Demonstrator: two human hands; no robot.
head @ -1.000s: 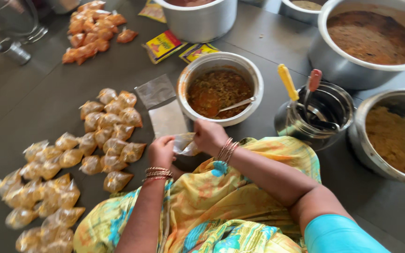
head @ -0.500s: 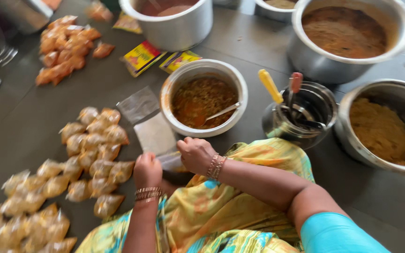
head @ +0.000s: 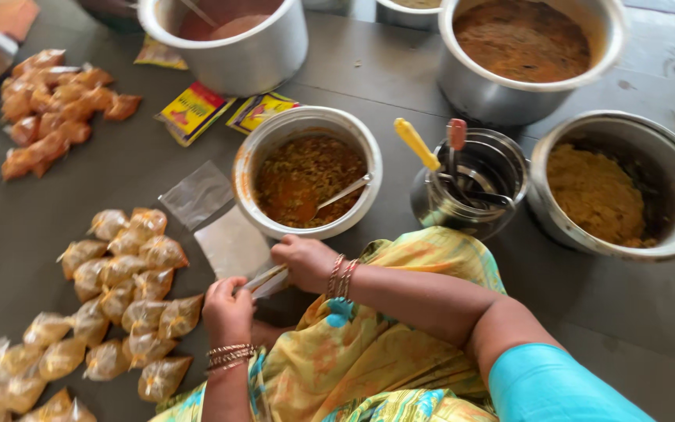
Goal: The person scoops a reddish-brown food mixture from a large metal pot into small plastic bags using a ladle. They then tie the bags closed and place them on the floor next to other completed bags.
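While my left hand (head: 228, 311) and right hand (head: 304, 262) meet over the floor, I see both sets of fingers pinching one small clear plastic pouch (head: 263, 277), which stretches between them. Just beyond my fingertips lie more flat empty pouches (head: 216, 215), and past those sits the white-rimmed bowl of curry (head: 306, 173) with a spoon (head: 343, 192) in it. Left of my left fingers, filled tied packets (head: 130, 273) lie clustered. Right of my right hand stands a steel utensil holder (head: 470, 187).
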